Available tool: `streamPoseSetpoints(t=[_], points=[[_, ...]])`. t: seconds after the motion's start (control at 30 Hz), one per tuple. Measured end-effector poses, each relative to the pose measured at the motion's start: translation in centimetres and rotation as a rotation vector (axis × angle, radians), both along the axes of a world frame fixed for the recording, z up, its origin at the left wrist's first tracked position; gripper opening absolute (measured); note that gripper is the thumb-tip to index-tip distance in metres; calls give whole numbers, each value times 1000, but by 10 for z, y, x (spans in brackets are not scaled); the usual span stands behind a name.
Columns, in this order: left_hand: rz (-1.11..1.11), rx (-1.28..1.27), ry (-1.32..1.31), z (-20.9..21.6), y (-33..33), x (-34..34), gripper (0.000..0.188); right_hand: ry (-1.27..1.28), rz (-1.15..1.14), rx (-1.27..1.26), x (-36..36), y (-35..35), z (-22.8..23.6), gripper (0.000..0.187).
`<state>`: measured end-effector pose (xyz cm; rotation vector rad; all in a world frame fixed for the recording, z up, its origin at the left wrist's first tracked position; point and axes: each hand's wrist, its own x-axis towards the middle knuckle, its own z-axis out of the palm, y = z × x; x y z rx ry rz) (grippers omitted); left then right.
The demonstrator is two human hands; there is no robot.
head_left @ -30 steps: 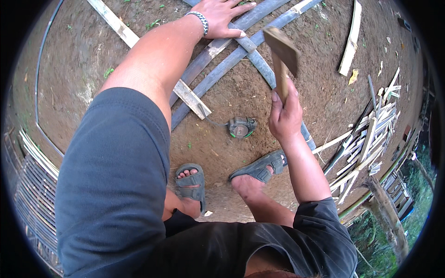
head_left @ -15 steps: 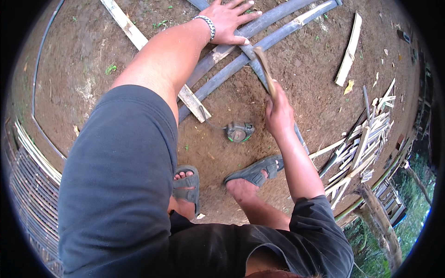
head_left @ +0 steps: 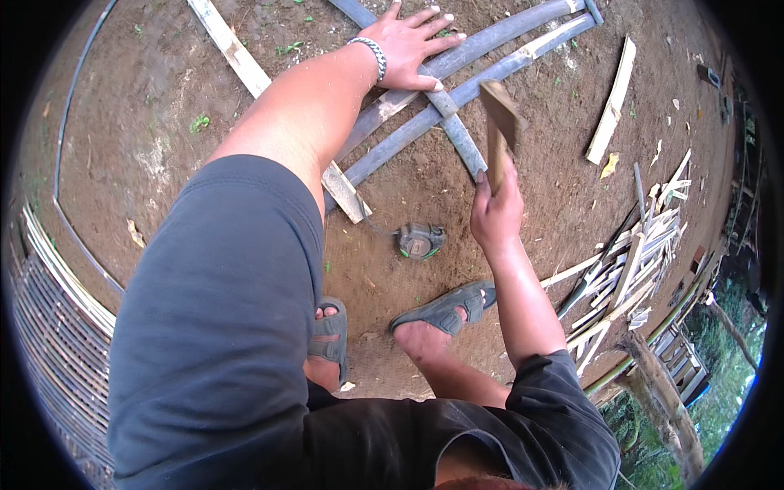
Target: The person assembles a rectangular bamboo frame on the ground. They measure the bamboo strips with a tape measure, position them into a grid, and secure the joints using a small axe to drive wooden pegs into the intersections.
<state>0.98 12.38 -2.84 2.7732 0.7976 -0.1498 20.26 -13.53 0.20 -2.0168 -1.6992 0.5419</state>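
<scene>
My left hand (head_left: 402, 51) lies flat with spread fingers over the grey bamboo-like poles. Its thumb reaches the narrow grey crosspiece (head_left: 462, 147), which crosses the upper pole (head_left: 498, 34) and the lower pole (head_left: 482, 80). My right hand (head_left: 498, 208) is wrapped round a hatchet-like tool with a wooden handle (head_left: 496, 159). The tool's flat brown head (head_left: 500, 104) is raised to the right of the crossing, apart from the poles; its exact kind is unclear. A black and green tape measure (head_left: 420, 241) rests on the dirt between my hands and feet.
A pale wooden strip (head_left: 233, 49) runs under my left forearm. Another strip (head_left: 612, 102) lies at the right, above a heap of split wood (head_left: 633, 265). A slatted panel (head_left: 57, 335) is at the left edge. My sandalled feet (head_left: 445, 310) are close below the tape measure.
My right hand has lifted the tool off the crossing, up and to the right, turning its head into view. My left hand stays spread on the poles.
</scene>
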Motion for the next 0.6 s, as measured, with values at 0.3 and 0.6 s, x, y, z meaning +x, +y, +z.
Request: streamPoseSetpoints(t=[0.3,0.6], points=[[1,-15,20,4,-1,3,95,19,-56,-173,0,1,-3,26],[85,150,133,-23,-12,11,88,-59,-91,-315,-1,4,-9,23]])
